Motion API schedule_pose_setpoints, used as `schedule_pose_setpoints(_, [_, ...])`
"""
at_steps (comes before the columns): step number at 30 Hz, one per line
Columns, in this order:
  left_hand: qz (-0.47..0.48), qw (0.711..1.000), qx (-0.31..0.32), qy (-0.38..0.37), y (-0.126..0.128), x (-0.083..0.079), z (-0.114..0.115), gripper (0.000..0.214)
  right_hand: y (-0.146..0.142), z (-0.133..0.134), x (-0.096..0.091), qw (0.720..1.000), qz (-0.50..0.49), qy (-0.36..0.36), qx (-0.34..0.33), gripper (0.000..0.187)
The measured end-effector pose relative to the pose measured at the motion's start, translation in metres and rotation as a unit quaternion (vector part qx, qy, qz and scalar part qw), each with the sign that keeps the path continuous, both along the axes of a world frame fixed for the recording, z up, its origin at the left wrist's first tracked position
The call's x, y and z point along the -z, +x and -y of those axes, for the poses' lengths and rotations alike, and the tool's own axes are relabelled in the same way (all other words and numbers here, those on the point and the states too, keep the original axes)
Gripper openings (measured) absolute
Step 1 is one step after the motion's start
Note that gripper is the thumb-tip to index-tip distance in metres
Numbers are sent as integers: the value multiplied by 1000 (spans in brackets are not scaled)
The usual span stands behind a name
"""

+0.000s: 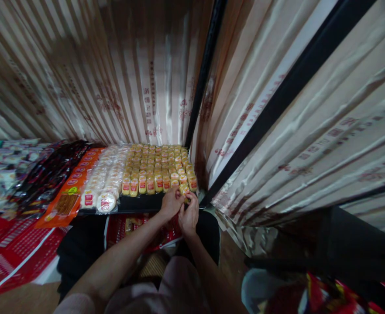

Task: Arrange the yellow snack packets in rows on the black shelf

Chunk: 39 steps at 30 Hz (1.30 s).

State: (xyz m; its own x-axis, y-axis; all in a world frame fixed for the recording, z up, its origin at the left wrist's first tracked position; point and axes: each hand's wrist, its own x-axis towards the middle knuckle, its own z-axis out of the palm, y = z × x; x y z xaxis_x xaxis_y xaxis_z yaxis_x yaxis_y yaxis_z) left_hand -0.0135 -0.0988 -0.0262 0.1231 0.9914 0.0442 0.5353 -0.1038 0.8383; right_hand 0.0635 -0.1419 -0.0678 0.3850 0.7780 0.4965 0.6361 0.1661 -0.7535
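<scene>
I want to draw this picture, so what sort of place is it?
Probably a snack shop or stall, or its stockroom: neat rows of yellow packets and white packets sit on a dark shelf, and printed drapes hang behind.

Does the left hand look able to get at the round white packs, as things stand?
Probably yes: nothing visible blocks the round white packs from the front, though the left hand seems occupied with a yellow pack.

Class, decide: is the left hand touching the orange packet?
Apart: the head view shows white round packets and some black surface between the left hand and the orange packet.
</scene>
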Motion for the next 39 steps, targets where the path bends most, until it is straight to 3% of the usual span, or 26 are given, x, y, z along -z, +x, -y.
schedule_pose_setpoints(6, [56,998,-2,-33,2,3,-1,25,-4,-12,5,999,-22,7,48,25])
schedule_pose_setpoints(15, [-2,999,-23,-36,-4,9,-4,24,-8,-28,10,995,-40,-14,88,27])
schedule_pose_setpoints(29, [0,1000,9,-17,-1,19,-5,26,1,-27,28,999,-18,-34,33,34])
schedule_pose_setpoints(39, [2,1000,15,-19,-8,21,5,25,1,-14,25,999,36,1,13,37])
